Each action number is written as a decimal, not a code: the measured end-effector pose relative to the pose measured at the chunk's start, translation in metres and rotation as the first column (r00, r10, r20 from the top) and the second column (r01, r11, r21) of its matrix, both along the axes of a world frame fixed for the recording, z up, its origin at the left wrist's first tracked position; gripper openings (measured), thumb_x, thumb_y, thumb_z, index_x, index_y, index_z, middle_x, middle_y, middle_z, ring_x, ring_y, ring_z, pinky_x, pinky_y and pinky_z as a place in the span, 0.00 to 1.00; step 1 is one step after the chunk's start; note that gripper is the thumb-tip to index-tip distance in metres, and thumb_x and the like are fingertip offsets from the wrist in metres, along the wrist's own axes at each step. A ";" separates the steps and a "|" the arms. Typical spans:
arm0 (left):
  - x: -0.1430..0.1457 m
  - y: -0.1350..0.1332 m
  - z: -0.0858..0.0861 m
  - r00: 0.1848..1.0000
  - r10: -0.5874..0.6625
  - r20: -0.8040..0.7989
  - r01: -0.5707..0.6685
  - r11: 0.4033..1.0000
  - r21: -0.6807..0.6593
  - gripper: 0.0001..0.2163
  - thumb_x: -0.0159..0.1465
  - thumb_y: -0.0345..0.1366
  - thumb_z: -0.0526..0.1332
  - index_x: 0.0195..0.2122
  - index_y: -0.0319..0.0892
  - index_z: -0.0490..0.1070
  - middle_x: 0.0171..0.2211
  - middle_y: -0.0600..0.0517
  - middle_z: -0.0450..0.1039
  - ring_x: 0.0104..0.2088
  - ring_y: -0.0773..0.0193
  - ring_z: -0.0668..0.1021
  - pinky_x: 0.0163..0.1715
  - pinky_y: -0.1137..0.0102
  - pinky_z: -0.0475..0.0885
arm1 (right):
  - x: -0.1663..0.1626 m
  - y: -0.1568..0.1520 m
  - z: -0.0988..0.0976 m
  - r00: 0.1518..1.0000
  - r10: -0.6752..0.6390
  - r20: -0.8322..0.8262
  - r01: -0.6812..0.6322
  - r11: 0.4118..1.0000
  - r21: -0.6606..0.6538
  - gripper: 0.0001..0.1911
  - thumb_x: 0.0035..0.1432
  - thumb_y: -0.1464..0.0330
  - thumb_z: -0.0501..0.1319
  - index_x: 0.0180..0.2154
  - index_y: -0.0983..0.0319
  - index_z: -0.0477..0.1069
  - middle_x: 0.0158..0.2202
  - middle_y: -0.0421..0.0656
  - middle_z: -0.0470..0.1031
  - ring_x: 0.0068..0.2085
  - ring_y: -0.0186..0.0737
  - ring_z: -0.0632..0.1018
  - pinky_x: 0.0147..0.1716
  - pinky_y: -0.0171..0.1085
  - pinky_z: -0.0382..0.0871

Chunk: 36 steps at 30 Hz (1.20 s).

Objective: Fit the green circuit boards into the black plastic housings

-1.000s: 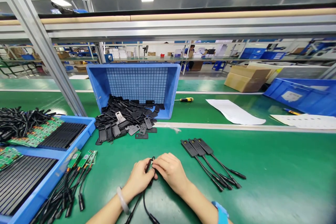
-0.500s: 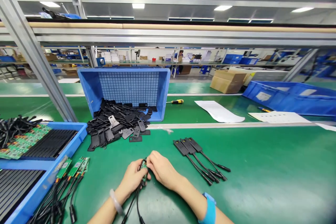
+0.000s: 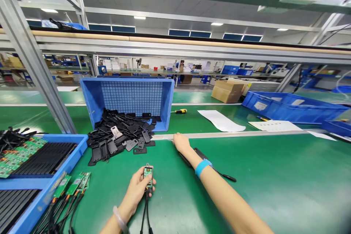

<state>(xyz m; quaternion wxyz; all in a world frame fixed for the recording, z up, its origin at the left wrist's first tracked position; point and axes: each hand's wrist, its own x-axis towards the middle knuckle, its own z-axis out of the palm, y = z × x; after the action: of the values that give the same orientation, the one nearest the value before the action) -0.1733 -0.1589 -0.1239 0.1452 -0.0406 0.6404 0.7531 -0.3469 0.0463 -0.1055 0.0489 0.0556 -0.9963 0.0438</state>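
Note:
My left hand [image 3: 138,186] grips a small green circuit board [image 3: 148,178], thumb across its face. Dark edging like a case shows around the board, and two black cables hang from its lower end. Further forward, my right hand [image 3: 181,143] reaches down to the metal strip on the bench, its fingers curled together; what they pinch, if anything, is hidden. Under my right wrist lie black cased units [image 3: 201,152] with cables, mostly covered by the arm. Several wired circuit boards [image 3: 72,186] rest at the left beside a blue divided tray [image 3: 79,144].
A tipped blue crate [image 3: 167,106] spills black plastic casings [image 3: 120,135] onto the green bench [image 3: 246,182]. Behind are a yellow-black screwdriver [image 3: 181,111], a paper sheet [image 3: 221,120], a cardboard box [image 3: 227,90] and a blue bin [image 3: 290,106]. A metal post [image 3: 41,51] stands at left.
My right hand has left the circuit board and moved forward and right to the strip. My left hand keeps the board, now more fully visible. The view has tilted up somewhat.

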 end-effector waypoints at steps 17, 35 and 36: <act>0.005 0.000 0.001 0.994 0.068 -0.082 -0.060 0.993 0.104 0.37 0.49 0.45 0.69 0.54 0.29 0.57 0.35 0.47 0.67 0.31 0.70 0.72 0.28 0.77 0.67 | 0.025 -0.125 -0.012 0.822 0.554 -0.135 -0.565 0.823 -0.061 0.18 0.59 0.70 0.58 0.48 0.73 0.69 0.46 0.53 0.69 0.48 0.51 0.67 0.50 0.47 0.63; 0.000 -0.003 -0.003 0.986 -0.116 -0.122 0.136 0.976 0.169 0.33 0.45 0.34 0.72 0.50 0.29 0.61 0.35 0.48 0.67 0.29 0.74 0.68 0.26 0.77 0.66 | 0.118 -0.047 0.006 0.923 0.383 0.049 -0.003 0.135 -0.991 0.28 0.43 0.51 0.65 0.31 0.70 0.64 0.23 0.42 0.65 0.24 0.29 0.66 0.21 0.29 0.61; 0.000 -0.003 -0.004 0.983 -0.131 -0.126 0.151 0.974 0.167 0.33 0.45 0.33 0.72 0.51 0.30 0.61 0.35 0.48 0.67 0.29 0.74 0.67 0.27 0.77 0.66 | 0.121 -0.048 0.003 0.924 0.377 0.054 0.007 0.124 -0.992 0.28 0.43 0.51 0.65 0.31 0.70 0.64 0.24 0.42 0.65 0.25 0.30 0.67 0.21 0.30 0.61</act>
<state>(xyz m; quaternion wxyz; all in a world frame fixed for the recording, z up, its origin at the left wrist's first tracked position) -0.1730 -0.1617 -0.1279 0.1646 0.0610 0.5797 0.7957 -0.2262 -0.0020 -0.1024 -0.0808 0.1282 -0.7039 0.6940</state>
